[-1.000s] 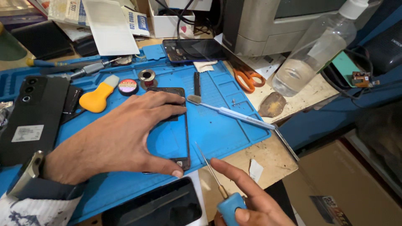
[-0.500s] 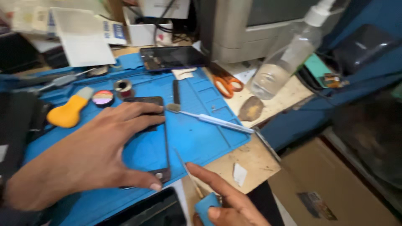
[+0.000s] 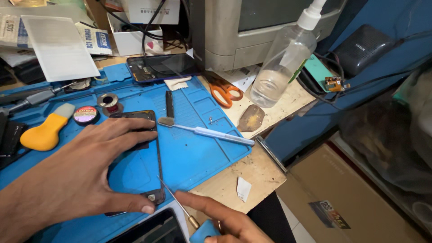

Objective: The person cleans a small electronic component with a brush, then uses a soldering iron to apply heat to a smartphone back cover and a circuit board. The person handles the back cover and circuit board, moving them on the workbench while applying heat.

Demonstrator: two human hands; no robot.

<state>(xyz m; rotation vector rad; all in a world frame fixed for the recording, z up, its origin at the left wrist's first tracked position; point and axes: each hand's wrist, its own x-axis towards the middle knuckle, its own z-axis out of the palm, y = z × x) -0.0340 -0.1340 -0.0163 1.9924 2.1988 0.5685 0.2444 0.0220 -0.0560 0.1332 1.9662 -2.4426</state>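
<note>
Cluttered repair bench w/ blue work mat [image 3: 202, 157]. We are pinning the black phone frame [image 3: 150, 157] flat on the mat near its front edge, left hand [image 3: 85, 175] spread, thumb and fingers gripping both ends. Right hand [image 3: 225, 220] is grasping a blue-handled screwdriver [image 3: 180, 207], tip at the frame's lower corner. Judgement: we are advising firm hold-down, a steady tip and light pressure.

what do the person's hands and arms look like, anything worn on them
Both hands are bare: no gloves, rings or watch visible. The left hand and its forearm show no sleeve in view. The right hand is cut off at the frame's bottom edge, so its wrist is unseen.
</note>
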